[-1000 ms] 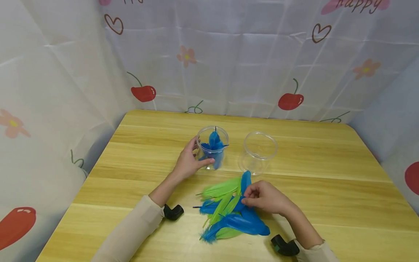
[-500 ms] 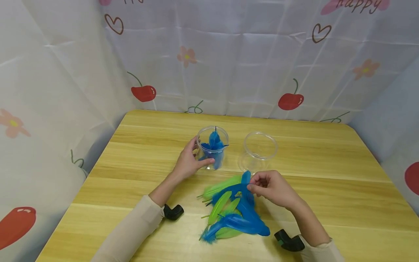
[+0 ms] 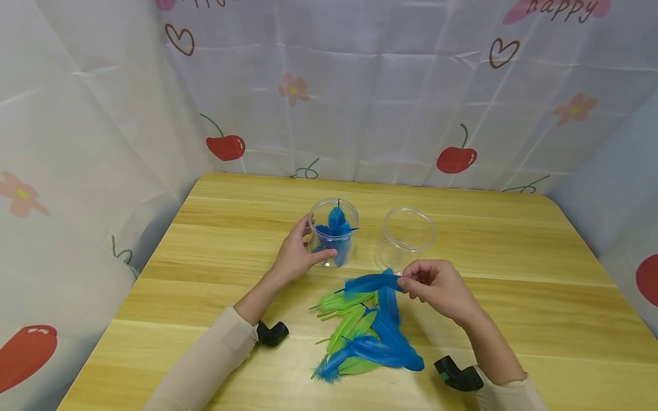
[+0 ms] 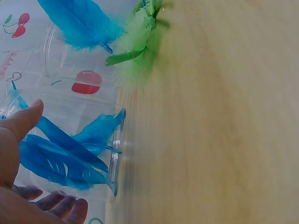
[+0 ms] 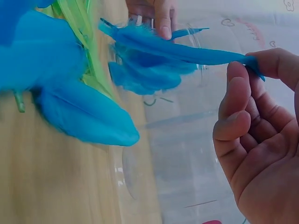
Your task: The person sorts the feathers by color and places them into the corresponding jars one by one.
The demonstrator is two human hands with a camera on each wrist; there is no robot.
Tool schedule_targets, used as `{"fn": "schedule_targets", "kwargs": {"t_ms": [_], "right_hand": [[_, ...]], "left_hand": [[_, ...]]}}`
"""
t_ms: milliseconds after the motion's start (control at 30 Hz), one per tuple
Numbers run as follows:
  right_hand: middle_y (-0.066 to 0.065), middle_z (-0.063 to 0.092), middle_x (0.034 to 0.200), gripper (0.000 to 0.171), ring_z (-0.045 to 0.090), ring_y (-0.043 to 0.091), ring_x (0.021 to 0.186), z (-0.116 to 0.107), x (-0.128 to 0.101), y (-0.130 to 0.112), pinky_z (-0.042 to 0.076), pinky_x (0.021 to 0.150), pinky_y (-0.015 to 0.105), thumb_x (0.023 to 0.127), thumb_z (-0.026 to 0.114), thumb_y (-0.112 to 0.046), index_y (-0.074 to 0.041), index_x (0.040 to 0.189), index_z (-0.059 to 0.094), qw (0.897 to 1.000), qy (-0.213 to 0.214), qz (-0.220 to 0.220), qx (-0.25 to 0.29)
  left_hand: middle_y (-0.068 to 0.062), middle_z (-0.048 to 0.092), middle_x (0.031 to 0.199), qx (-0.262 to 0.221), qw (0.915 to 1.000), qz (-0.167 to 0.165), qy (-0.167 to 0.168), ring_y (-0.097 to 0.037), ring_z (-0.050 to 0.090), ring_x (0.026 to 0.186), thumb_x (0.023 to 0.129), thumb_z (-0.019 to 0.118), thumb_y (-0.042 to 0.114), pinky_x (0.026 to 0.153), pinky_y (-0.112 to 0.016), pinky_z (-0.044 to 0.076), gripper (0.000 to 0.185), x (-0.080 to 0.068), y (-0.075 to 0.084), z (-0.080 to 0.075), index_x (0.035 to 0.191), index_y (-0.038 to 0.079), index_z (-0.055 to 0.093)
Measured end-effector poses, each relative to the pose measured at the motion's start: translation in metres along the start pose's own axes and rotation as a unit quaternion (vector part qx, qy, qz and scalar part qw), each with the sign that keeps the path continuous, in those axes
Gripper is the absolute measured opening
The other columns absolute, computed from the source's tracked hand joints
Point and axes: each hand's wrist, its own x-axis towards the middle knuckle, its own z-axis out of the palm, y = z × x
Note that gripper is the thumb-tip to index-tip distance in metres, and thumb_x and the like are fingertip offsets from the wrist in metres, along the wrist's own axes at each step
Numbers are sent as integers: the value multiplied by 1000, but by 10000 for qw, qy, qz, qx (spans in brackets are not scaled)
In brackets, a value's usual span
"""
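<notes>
So the right hand point(image 3: 437, 285) has one blue feather point(image 3: 372, 282) pinched by its end between thumb and fingertip, lifted just above the pile of feathers point(image 3: 367, 337) on the table point(image 3: 514, 297). The rest of that hand's fingers sit loosely curled, not touching it. The left hand point(image 3: 298, 251) is wrapped around the clear jar point(image 3: 334, 228) that already has a few blue feathers standing in it.

My guess on handling: the feather weighs next to nothing and is soft and floppy everywhere except the thin stem down the middle. The fluffy vane would crush or fray if squeezed, so the bare stem end looks like the sensible spot to hold, which is about where it's pinched now. Any draft or quick move would probably make it flutter.

The second jar point(image 3: 408, 237) next to it is see-through enough that I can't say for sure it's empty, though I see nothing in it. The green and blue feathers overlap, so no counting them. From the wrist views things are blurry, and the jar walls nearly vanish against the cherry-print curtain point(image 3: 360, 85).
</notes>
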Motion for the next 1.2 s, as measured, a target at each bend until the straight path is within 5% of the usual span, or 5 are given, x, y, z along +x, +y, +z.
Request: {"fn": "schedule_targets", "kwargs": {"t_ms": [500, 867, 1200], "right_hand": [[4, 64, 66, 12, 58, 19, 56, -12, -2, -4, 53, 58, 27, 96, 59, 4, 5, 85, 64, 9890, 544, -461, 1293], [3, 66, 73, 29, 63, 14, 62, -16, -1, -13, 55, 61, 24, 98, 47, 11, -5, 87, 69, 9390, 656, -1021, 3219], [8, 67, 74, 27, 64, 16, 63, -14, 11, -23, 56, 63, 24, 99, 46, 11, 0, 87, 68, 9055, 983, -1309, 3915]], "left_hand": [[-18, 41, 149, 29, 10000, -45, -22, -37, 42, 134, 79, 85, 31, 106, -54, 40, 99, -1, 1, -1, 155, 8, 26], [-17, 41, 148, 76, 10000, 1, -32, -36, 43, 133, 79, 86, 32, 107, -54, 39, 101, -1, 0, -1, 156, 10, 25], [-18, 42, 147, 52, 9999, 95, -22, -33, 43, 131, 79, 86, 31, 107, -52, 40, 100, 0, -1, -1, 155, 7, 26]]}}
